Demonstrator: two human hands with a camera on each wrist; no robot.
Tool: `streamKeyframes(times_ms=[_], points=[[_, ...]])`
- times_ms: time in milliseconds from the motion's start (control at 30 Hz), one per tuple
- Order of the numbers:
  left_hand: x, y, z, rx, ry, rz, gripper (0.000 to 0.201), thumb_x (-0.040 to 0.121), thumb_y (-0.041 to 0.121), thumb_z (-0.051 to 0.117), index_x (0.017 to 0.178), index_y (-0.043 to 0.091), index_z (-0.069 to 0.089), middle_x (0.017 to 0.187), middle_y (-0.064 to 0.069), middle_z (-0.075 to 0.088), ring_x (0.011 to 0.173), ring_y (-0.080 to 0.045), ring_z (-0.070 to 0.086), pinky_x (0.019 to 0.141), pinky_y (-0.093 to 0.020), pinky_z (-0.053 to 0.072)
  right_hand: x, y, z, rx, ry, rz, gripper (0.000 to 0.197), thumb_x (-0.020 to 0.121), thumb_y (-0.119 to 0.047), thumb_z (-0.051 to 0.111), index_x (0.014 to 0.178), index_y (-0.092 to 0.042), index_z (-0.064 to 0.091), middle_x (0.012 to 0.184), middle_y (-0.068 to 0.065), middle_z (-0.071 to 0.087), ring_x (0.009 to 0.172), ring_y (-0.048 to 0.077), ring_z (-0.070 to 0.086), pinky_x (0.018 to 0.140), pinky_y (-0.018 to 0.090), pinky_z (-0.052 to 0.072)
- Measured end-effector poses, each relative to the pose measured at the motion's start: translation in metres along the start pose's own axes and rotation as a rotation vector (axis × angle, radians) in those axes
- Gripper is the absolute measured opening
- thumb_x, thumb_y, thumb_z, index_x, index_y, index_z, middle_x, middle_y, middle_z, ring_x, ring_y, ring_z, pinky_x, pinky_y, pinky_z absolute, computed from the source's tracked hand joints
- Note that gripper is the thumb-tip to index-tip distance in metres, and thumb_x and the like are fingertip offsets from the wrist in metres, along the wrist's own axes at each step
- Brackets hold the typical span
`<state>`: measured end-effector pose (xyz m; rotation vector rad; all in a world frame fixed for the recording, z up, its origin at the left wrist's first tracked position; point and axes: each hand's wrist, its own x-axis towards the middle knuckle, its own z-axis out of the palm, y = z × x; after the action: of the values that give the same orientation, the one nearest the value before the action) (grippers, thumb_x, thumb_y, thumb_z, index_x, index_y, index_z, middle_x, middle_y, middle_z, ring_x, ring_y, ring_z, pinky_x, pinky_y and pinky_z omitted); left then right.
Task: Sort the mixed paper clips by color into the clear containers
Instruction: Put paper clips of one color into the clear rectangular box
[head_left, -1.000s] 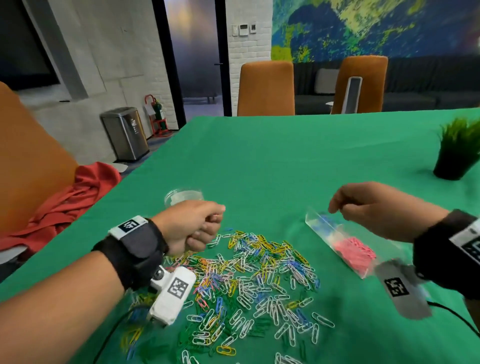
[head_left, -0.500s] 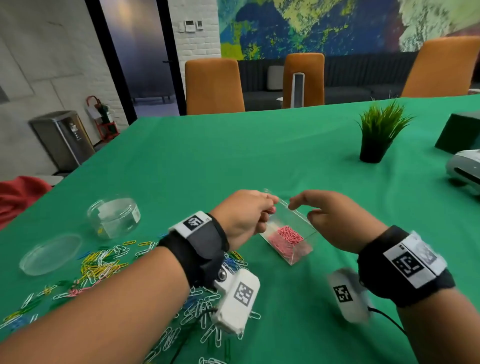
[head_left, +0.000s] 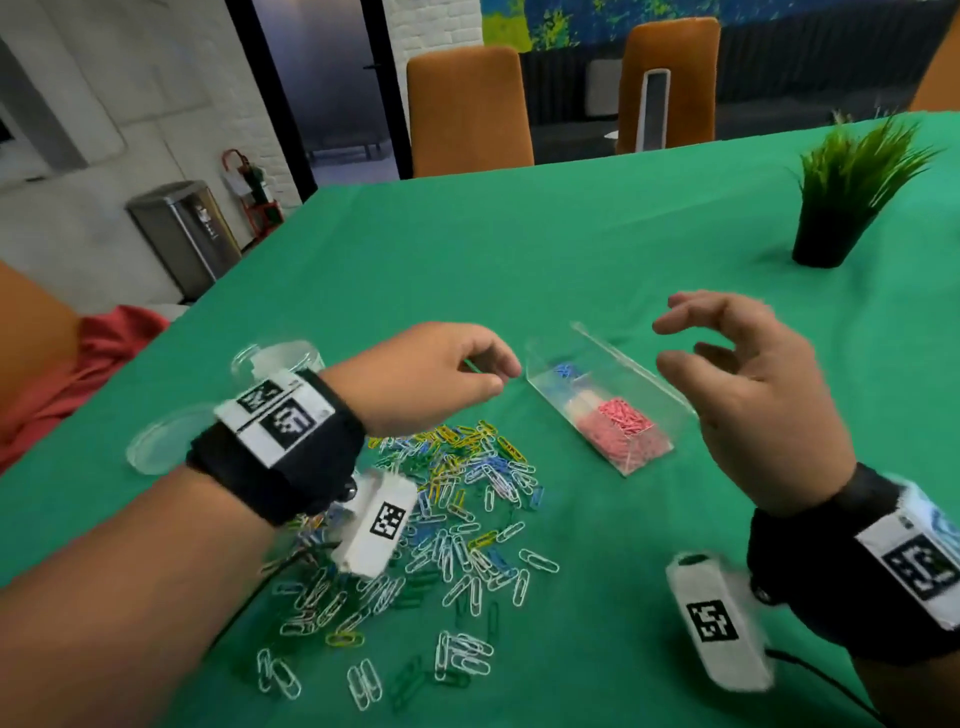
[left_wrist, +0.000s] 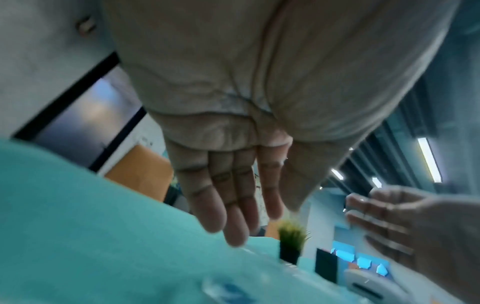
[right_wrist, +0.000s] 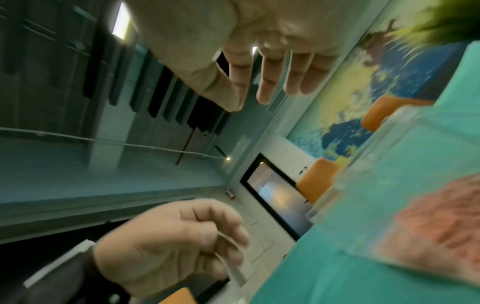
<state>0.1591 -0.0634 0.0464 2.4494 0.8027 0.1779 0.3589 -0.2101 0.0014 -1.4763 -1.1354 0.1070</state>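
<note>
A clear divided box (head_left: 641, 366) lies on the green tablecloth, with pink clips (head_left: 626, 428) in its near part and a few blue clips (head_left: 563, 371) in its far part. The mixed pile of paper clips (head_left: 457, 519) is spread in front of it. My left hand (head_left: 431, 374) hovers just left of the box. The left wrist view shows its fingers (left_wrist: 233, 205) straight with nothing plainly in them. Over the box's right side my right hand (head_left: 753, 395) is raised, fingers spread and bent, holding nothing. The pink clips (right_wrist: 428, 222) appear blurred in the right wrist view.
A round clear jar (head_left: 275, 358) and its flat lid (head_left: 161, 439) sit left of my left wrist. A potted grass plant (head_left: 841, 208) stands at the far right. Red cloth (head_left: 78, 374) hangs off the table's left edge. Orange chairs (head_left: 467, 109) line the far side.
My left hand went from a fist over the pile to the box, and its fingers have straightened. My right hand has come off the box and spread its fingers.
</note>
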Motion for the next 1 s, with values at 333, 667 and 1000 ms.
streamKeyframes(times_ms=[333,667,1000], points=[[-0.138,-0.104,-0.018,0.463,-0.167,-0.308,0.037,0.092,0.045,0.064,0.128,0.046,0.058,0.123,0.027,0.059,0.109,0.007,0.054,0.1,-0.018,0.042,0.011,-0.028,0.102,-0.553,-1.049,-0.236,0.024,0.087,-0.01,0.058,0.092,-0.032,0.066,0.081,-0.016,0.066,0.072,-0.004,0.058,0.068,0.011,0.044],[-0.144,-0.123,-0.01,0.448,-0.138,-0.2,0.034,0.093,0.052,0.057,0.127,0.052,0.056,0.121,0.024,0.054,0.113,0.003,0.052,0.101,-0.028,0.043,0.026,-0.009,0.109,-0.772,-1.136,-0.015,0.021,0.069,-0.042,0.082,0.078,-0.029,0.066,0.066,-0.012,0.065,0.061,0.003,0.06,0.064,0.029,0.053],[-0.122,-0.135,0.003,0.419,-0.123,-0.121,0.04,0.093,0.056,0.052,0.132,0.061,0.046,0.121,0.03,0.048,0.116,0.006,0.046,0.106,-0.03,0.04,0.037,0.006,0.115,-0.795,-1.045,0.021,0.011,0.077,-0.023,0.072,0.082,-0.028,0.064,0.073,-0.011,0.063,0.067,0.01,0.058,0.059,0.022,0.043]])
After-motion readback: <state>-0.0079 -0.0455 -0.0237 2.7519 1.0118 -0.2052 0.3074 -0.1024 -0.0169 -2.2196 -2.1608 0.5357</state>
